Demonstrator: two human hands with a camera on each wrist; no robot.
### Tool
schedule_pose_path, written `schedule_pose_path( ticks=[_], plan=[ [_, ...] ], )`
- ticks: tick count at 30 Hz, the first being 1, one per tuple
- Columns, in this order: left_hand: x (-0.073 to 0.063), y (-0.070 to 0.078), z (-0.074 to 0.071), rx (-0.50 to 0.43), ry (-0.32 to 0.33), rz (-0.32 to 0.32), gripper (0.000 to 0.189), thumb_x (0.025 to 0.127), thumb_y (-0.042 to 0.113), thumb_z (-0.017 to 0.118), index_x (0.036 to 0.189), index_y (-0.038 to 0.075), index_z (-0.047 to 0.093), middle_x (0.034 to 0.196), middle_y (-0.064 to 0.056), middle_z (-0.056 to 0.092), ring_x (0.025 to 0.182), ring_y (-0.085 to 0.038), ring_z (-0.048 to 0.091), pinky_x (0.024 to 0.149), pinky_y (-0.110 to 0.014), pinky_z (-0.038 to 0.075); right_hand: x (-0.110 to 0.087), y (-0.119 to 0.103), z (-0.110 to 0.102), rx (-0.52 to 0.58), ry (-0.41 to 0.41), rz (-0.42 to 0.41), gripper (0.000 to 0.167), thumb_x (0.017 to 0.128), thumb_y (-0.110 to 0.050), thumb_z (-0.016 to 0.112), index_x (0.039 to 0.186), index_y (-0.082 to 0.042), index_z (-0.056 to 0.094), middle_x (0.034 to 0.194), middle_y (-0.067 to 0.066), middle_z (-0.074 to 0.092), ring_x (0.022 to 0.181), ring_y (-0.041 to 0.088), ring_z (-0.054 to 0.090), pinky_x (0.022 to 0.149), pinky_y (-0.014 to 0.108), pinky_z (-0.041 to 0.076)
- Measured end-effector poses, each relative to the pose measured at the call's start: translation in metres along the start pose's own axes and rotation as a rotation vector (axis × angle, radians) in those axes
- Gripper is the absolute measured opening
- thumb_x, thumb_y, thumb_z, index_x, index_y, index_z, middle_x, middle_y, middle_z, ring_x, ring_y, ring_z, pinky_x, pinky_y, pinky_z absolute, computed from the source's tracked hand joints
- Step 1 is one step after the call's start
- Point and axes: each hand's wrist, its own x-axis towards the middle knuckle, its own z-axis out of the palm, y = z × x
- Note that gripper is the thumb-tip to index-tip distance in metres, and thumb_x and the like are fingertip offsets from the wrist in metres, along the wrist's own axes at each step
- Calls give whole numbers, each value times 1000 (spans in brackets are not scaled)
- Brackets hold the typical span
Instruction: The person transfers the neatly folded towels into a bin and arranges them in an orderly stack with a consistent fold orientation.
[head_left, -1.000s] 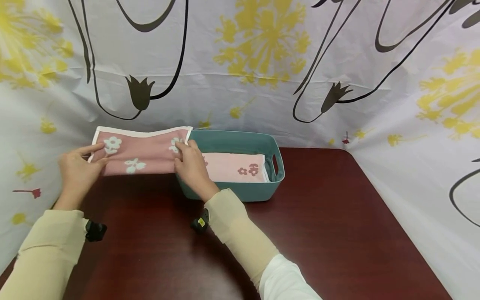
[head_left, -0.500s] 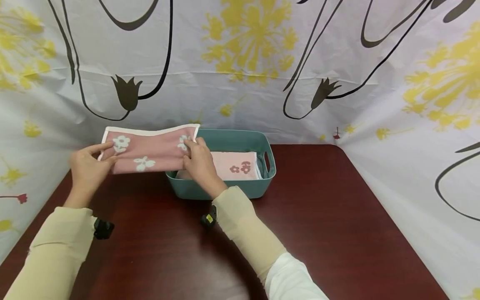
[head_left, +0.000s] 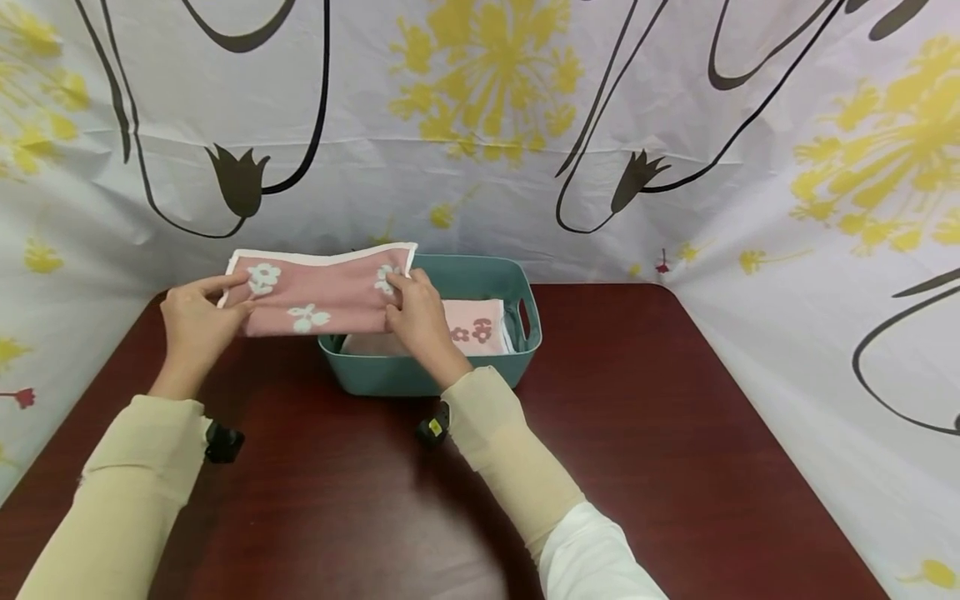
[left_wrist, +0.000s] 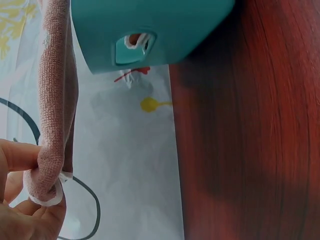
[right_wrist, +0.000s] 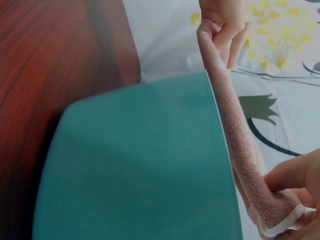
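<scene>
A folded pink towel with pale flowers and a white edge is stretched between both hands, raised over the table. My left hand pinches its left end between thumb and fingers; the left wrist view shows the thick folded towel in that grip. The right end is pinched by my right hand, which is in front of the teal basket. Inside the basket lies a lighter pink towel with darker flowers, partly hidden by my right hand. The held towel overlaps the basket's left end in the head view.
The dark red-brown table extends in front and to the right of the basket. A white patterned sheet hangs behind it and along both sides. The basket's end has a cut-out handle.
Both hands have carried the pink towel rightward toward the basket, so it now overlaps the basket's left end. The head view has shifted slightly to the right.
</scene>
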Motion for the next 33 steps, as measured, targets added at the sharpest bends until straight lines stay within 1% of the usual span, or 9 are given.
schedule_pose_path(
  ticks=[3, 9, 13, 19, 23, 26, 29, 31, 33],
  plan=[
    [0, 2, 5, -11, -7, -1, 30, 73, 6, 74, 102, 3, 71, 92, -22, 66, 57, -5, 37, 50, -18, 28, 0, 5, -3, -1, -2, 10, 44, 81, -1, 62, 124, -6, 58, 102, 11, 54, 84, 18, 52, 66, 24, 40],
    [-1, 9, 14, -34, -14, 28, 30, 71, 3, 72, 101, 2, 71, 90, -23, 66, 62, -5, 40, 55, -18, 30, -3, 14, -10, -22, -4, 24, 44, 81, 1, 61, 124, -5, 58, 108, 11, 54, 91, 18, 53, 69, 25, 41],
    [-3, 15, 19, -49, -22, 26, 30, 71, 1, 71, 100, 2, 71, 88, -22, 66, 64, -5, 43, 55, -16, 32, -5, 20, -15, -42, -11, 20, 44, 82, 1, 60, 125, -5, 57, 108, 12, 54, 92, 19, 53, 71, 27, 42],
    [-3, 22, 27, -53, -65, 9, 30, 72, 5, 73, 101, 3, 71, 89, -23, 66, 67, -6, 46, 55, -16, 33, -7, 33, -23, -55, 9, 11, 43, 82, 1, 60, 124, -5, 58, 107, 13, 54, 92, 22, 54, 71, 30, 41],
    [-3, 25, 31, -40, -104, 9, 30, 73, 9, 74, 103, 4, 70, 89, -22, 66, 70, -12, 47, 56, -19, 33, -9, 42, -26, -69, 20, 2, 42, 81, 2, 59, 123, -4, 58, 107, 14, 55, 93, 22, 54, 72, 30, 42],
    [-4, 27, 34, -49, -137, 4, 31, 74, 10, 74, 105, 4, 69, 90, -23, 66, 74, -17, 48, 56, -21, 33, -10, 48, -28, -84, 17, -9, 42, 81, 2, 59, 123, -3, 59, 109, 14, 55, 92, 22, 53, 72, 30, 42],
    [-6, 30, 36, -63, -163, 1, 31, 75, 10, 73, 106, 3, 69, 92, -23, 65, 76, -18, 46, 56, -21, 33, -11, 52, -32, -85, 11, -8, 42, 81, 2, 58, 123, -3, 58, 109, 15, 55, 91, 21, 53, 70, 31, 41],
    [-7, 32, 38, -71, -175, 3, 31, 75, 11, 73, 105, 3, 69, 91, -23, 65, 75, -18, 45, 55, -20, 33, -11, 54, -34, -89, 14, -6, 42, 81, 2, 58, 123, -4, 59, 109, 15, 55, 93, 22, 53, 70, 31, 41],
    [-7, 34, 40, -73, -177, 6, 30, 74, 10, 73, 103, 3, 70, 85, -21, 66, 71, -17, 44, 52, -21, 33, -12, 56, -37, -90, 14, 3, 43, 81, 2, 57, 123, -4, 59, 110, 15, 55, 95, 23, 53, 70, 32, 41]
  ],
)
